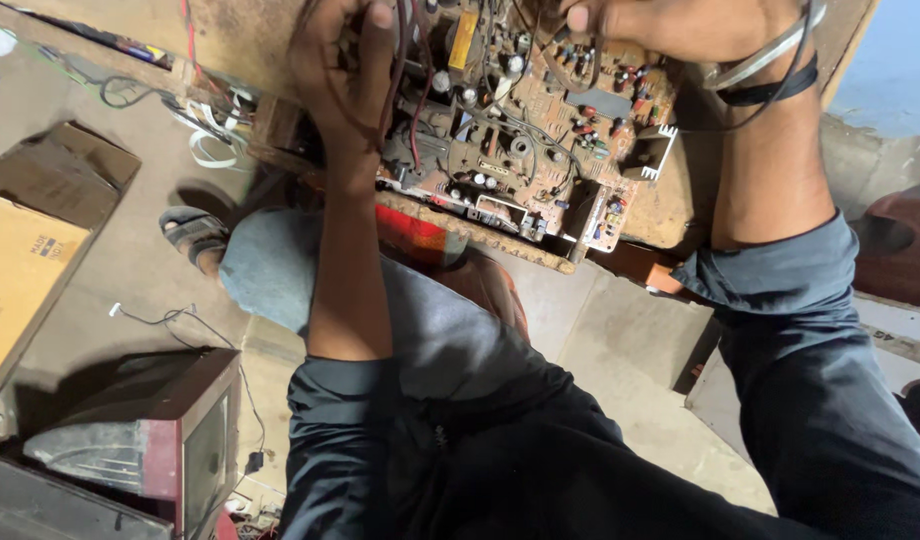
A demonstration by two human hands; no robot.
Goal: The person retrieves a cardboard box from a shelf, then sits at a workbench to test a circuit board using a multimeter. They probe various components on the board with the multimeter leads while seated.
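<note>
My left hand grips wires top centre; right hand pinches the fragile, stiff circuit board; I'd hold its edges

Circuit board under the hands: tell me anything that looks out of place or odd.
The circuit board lies bare on a worn wooden bench, its corner overhanging the edge. Loose wires run across it, partly under the left hand. No visible damage.

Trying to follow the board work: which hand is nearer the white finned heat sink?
The right hand: it sits just above the heat sink. The left hand is across the circuit board, on its wires.
</note>
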